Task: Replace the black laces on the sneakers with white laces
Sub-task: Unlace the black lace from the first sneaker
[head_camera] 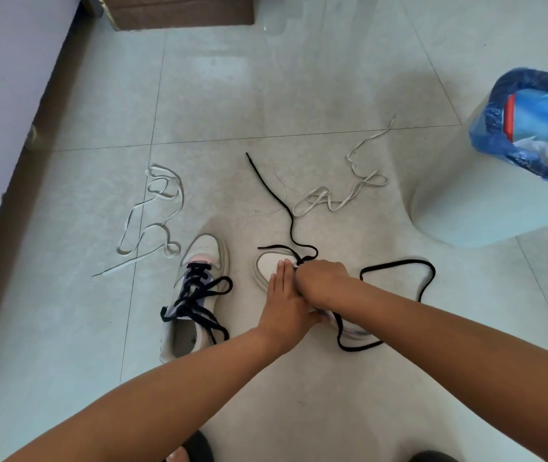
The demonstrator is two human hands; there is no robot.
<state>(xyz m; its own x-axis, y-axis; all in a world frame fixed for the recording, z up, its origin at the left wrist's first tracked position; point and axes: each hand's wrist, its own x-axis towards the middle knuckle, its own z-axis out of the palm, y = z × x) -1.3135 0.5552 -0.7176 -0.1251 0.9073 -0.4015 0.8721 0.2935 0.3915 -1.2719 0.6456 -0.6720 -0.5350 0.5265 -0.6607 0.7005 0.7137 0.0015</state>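
Head view: two bare forearms reach forward over the tiled floor (299, 95) to the right sneaker (271, 266). The left hand (284, 303) lies flat on that sneaker with its fingers (279, 273) straight, pressing down beside the toe. The right hand (324, 278) sits over the front of the lacing, its fingers curled and pinching the black lace (291, 225) where it leaves the shoe. This lace is pulled loose: one end trails away across the floor beyond the toe, and the other side loops out wide to the right and back round under the right forearm.

Just beside it on the left stands the left sneaker (204, 258), toe pointing away, with its own black lace (196, 301) threaded through the eyelets and loosely untied across the tongue.

Farther out, one white lace (152, 225) lies in a loose tangle on the floor left of the left sneaker, and a second white lace (339, 198) lies coiled beyond the right sneaker, near the trailing black end. At the right edge stands a waste bin (499, 195) lined with a blue bag. A cardboard box (182, 11) sits at the far top, and a wall with a dark skirting runs along the left.
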